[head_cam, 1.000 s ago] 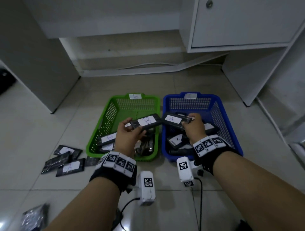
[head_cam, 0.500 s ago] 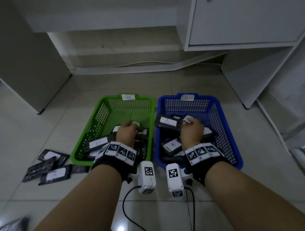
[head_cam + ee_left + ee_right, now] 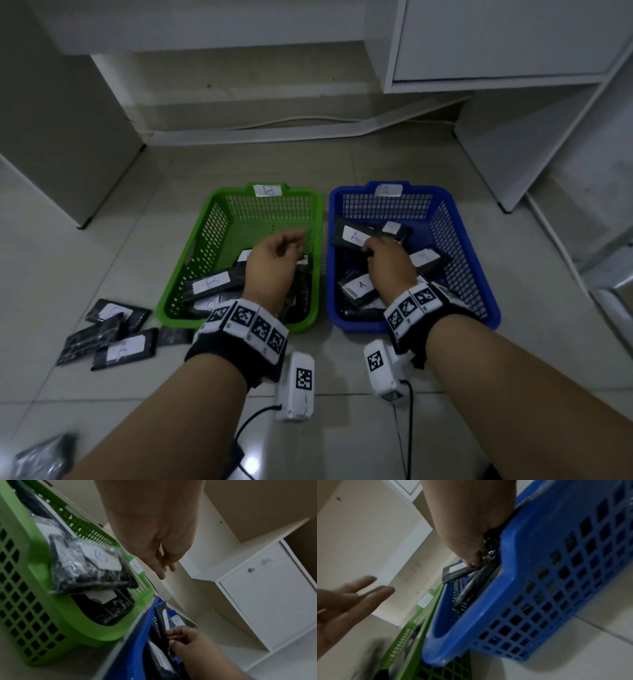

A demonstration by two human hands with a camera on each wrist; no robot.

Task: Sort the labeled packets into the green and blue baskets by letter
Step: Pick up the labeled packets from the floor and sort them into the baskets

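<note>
A green basket point(image 3: 205, 240) tagged B and a blue basket point(image 3: 472, 267) tagged A stand side by side on the floor, both holding black packets with white letter labels. My left hand point(image 3: 291, 243) hovers over the green basket, its fingers loose and empty, above a B packet point(image 3: 101, 558). My right hand point(image 3: 371, 245) is down inside the blue basket and pinches the edge of a black packet labeled A point(image 3: 352, 236), which lies tilted on the pile. The right wrist view shows that pinch point(image 3: 474, 559) on the packet point(image 3: 458, 572).
Several loose packets point(image 3: 120, 349) lie on the tiled floor left of the green basket, one labeled A. Another packet point(image 3: 41, 459) lies at the lower left. White cabinets point(image 3: 496, 41) stand behind and to the right. Camera cables point(image 3: 407, 438) trail near my wrists.
Both hands lowered their packets into the baskets. My left hand let go of the B packet in the green basket and rose; my right hand set the A packet onto the blue basket's pile.
</note>
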